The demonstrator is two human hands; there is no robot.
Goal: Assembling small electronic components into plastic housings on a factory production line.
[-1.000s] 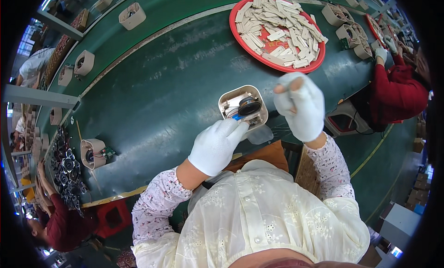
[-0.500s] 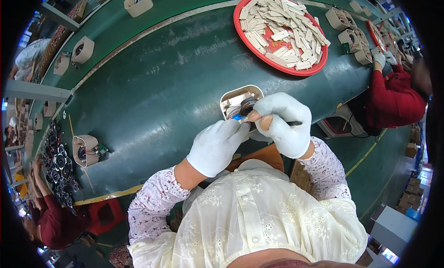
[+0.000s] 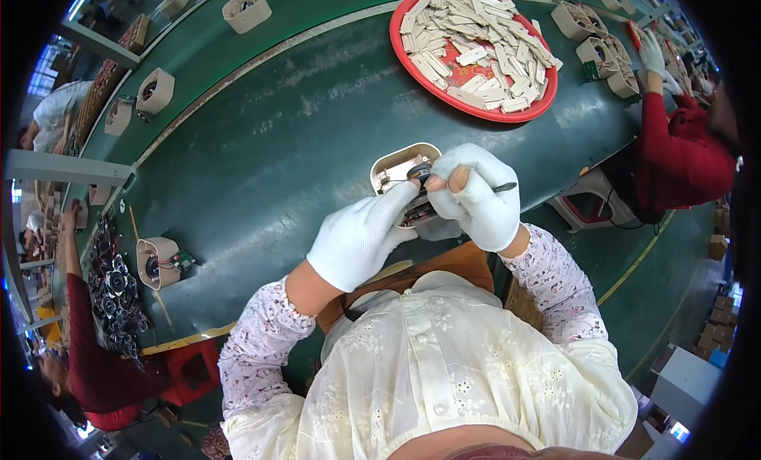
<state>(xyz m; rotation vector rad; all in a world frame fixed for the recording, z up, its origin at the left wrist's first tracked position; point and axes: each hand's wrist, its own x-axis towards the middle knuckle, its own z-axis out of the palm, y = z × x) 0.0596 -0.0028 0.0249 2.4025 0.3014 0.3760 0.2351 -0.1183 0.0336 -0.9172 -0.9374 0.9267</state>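
Directly in front of me a cream plastic housing [image 3: 383, 165] lies open side up, with a round black speaker [image 3: 419, 172] and some dark parts inside. My left hand [image 3: 357, 236], in a white glove, grips the near left side of the housing, its thumb up by the speaker. On the other side, my right hand [image 3: 482, 192] is closed in a pinch above the housing, its bare thumb and fingertip meeting beside the speaker. What lies in that pinch is too small to make out. A thin dark tip [image 3: 505, 187] sticks out from the right glove.
A red round tray [image 3: 400, 51] piled with cream plastic strips [image 3: 507, 55] sits at the far right. More housings [image 3: 158, 263] stand left and along the green belt [image 3: 317, 8]. Loose speakers [image 3: 115, 289] are heaped at left. Co-workers in red [image 3: 686, 155] sit on both sides.
My left hand has opened from a pinch to a grip around the housing. The blue piece between my hands is out of sight. Both co-workers have stretched an arm away from themselves.
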